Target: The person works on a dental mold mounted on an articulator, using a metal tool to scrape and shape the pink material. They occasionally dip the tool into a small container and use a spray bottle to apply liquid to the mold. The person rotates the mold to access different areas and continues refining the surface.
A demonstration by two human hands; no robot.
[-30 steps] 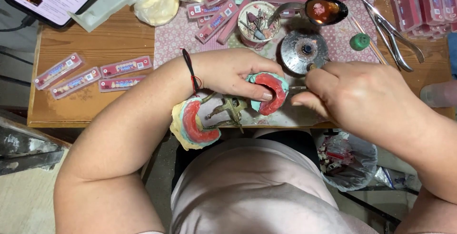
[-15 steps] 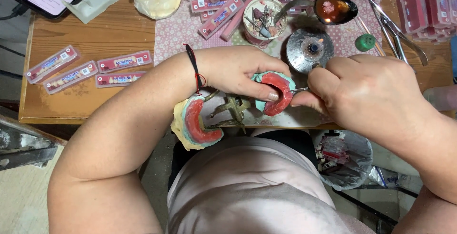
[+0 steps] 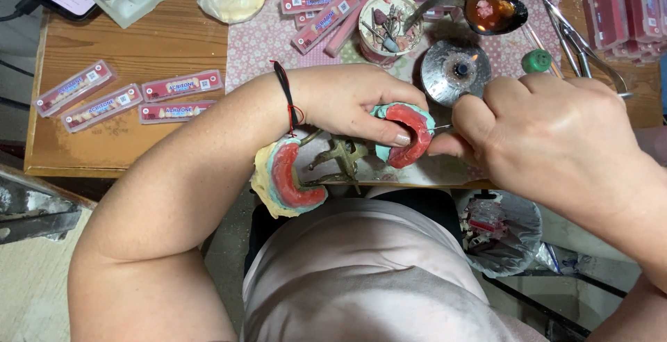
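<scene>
I am clamping the upper wax rim (image 3: 410,133) in my left hand (image 3: 361,102) to steady it while my right hand (image 3: 549,133) is pinching a thin metal tool (image 3: 442,127) against it

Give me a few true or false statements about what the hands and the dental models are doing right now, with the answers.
1. The left hand grips the upper dental model. True.
2. The right hand holds a thin metal tool against that model. True.
3. The second model with red wax lies far back on the table beside the tablet. False: it hangs at the near table edge, joined by a metal frame.
4. The spoon is empty. False: it holds reddish material.
5. Both hands wear gloves. False: they are bare.
</scene>
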